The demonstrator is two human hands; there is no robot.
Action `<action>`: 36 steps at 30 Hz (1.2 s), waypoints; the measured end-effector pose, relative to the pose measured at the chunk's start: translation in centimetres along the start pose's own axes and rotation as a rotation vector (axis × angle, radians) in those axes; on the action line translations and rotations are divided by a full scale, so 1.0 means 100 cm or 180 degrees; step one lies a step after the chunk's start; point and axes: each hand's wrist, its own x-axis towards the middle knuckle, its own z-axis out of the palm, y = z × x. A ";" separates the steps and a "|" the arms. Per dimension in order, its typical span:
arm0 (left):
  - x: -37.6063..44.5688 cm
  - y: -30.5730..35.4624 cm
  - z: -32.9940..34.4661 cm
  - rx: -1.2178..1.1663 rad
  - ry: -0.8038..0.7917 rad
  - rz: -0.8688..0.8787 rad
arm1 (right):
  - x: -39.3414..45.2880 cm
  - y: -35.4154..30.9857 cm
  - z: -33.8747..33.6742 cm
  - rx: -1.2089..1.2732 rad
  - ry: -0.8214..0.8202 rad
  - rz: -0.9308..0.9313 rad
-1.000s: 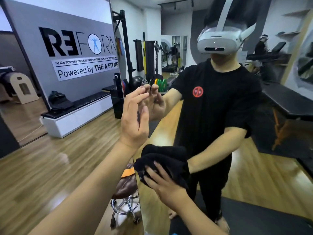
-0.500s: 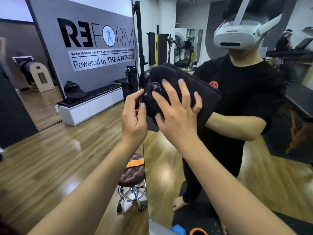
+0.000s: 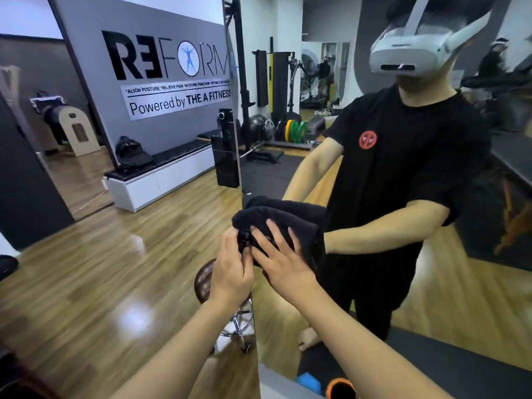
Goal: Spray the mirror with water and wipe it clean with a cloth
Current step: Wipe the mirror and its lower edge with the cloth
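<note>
A tall standing mirror (image 3: 267,180) fills the right half of the view and reflects a person wearing a headset. A folded black cloth (image 3: 285,218) lies flat against the glass near the mirror's left edge. My right hand (image 3: 283,264) presses on the cloth with its fingers spread and straight. My left hand (image 3: 230,269) curls around the mirror's left edge just beside the cloth, its fingertips touching the cloth's corner. No spray bottle can be made out.
A brown stool (image 3: 205,279) with a chrome wheeled base stands behind the mirror's edge. A blue object (image 3: 309,383) and an orange one (image 3: 341,390) sit at the mirror's foot. A white bench (image 3: 161,178) lines the far wall across the wooden floor.
My right hand carried the cloth up the glass, then back down to mid height. My left hand slid down the mirror's edge with it.
</note>
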 end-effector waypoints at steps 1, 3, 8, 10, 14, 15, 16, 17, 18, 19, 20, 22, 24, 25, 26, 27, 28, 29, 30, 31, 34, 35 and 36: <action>-0.001 0.002 0.002 0.0059 -0.0027 0.0068 | -0.001 0.005 -0.004 0.0007 0.0038 0.0027; 0.002 0.011 0.005 0.0199 -0.0068 0.0305 | 0.001 0.019 -0.015 0.0005 0.0119 0.0132; 0.035 0.073 0.021 0.0133 0.0176 0.1078 | 0.013 0.076 -0.064 -0.0120 0.0544 0.0522; 0.047 0.109 0.031 0.0016 0.0260 0.1353 | 0.012 0.101 -0.085 -0.0214 0.0772 0.0690; 0.052 0.172 0.067 -0.0217 0.0207 0.1969 | -0.018 0.150 -0.117 -0.0518 0.1187 0.1088; 0.051 0.185 0.076 -0.0253 0.0175 0.2089 | -0.028 0.160 -0.122 -0.0594 0.1257 0.1181; 0.048 0.200 0.089 -0.0313 0.0141 0.2182 | -0.043 0.170 -0.128 -0.0657 0.1309 0.1297; 0.046 0.212 0.099 -0.0380 0.0124 0.2276 | -0.055 0.178 -0.132 -0.0696 0.1372 0.1416; 0.041 0.224 0.111 -0.0446 0.0103 0.2377 | -0.070 0.186 -0.135 -0.0717 0.1409 0.1530; 0.034 0.237 0.124 -0.0491 0.0076 0.2473 | -0.088 0.195 -0.138 -0.0733 0.1414 0.1634; 0.026 0.249 0.135 -0.0502 0.0050 0.2547 | -0.105 0.203 -0.139 -0.0741 0.1402 0.1730; 0.005 0.268 0.157 -0.0456 0.0019 0.2656 | -0.143 0.215 -0.138 -0.0754 0.1340 0.1910; -0.017 0.279 0.177 -0.0435 0.0039 0.2786 | -0.180 0.220 -0.134 -0.0759 0.1286 0.2089; -0.029 0.282 0.187 -0.0450 0.0039 0.2838 | -0.198 0.220 -0.132 -0.0740 0.1259 0.2178; -0.041 0.281 0.196 -0.0438 -0.0024 0.2876 | -0.216 0.218 -0.129 -0.0689 0.1207 0.2251; -0.053 0.279 0.204 -0.0422 -0.0149 0.2915 | -0.234 0.216 -0.126 -0.0620 0.1128 0.2292; -0.065 0.274 0.211 -0.0392 -0.0315 0.2959 | -0.251 0.211 -0.123 -0.0514 0.1024 0.2303; -0.077 0.268 0.216 -0.0334 -0.0465 0.3017 | -0.266 0.206 -0.119 -0.0394 0.0918 0.2317; -0.086 0.262 0.221 -0.0278 -0.0600 0.3073 | -0.280 0.201 -0.116 -0.0292 0.0815 0.2354; -0.093 0.258 0.222 -0.0241 -0.0738 0.3091 | -0.291 0.195 -0.111 -0.0180 0.0727 0.2412; -0.099 0.249 0.210 -0.0337 -0.1238 0.3006 | -0.302 0.175 -0.101 0.0163 0.0653 0.2711; -0.098 0.244 0.204 -0.0381 -0.1351 0.2938 | -0.299 0.169 -0.099 0.0275 0.0694 0.2844; -0.097 0.237 0.197 -0.0395 -0.1387 0.2849 | -0.296 0.162 -0.098 0.0373 0.0752 0.2980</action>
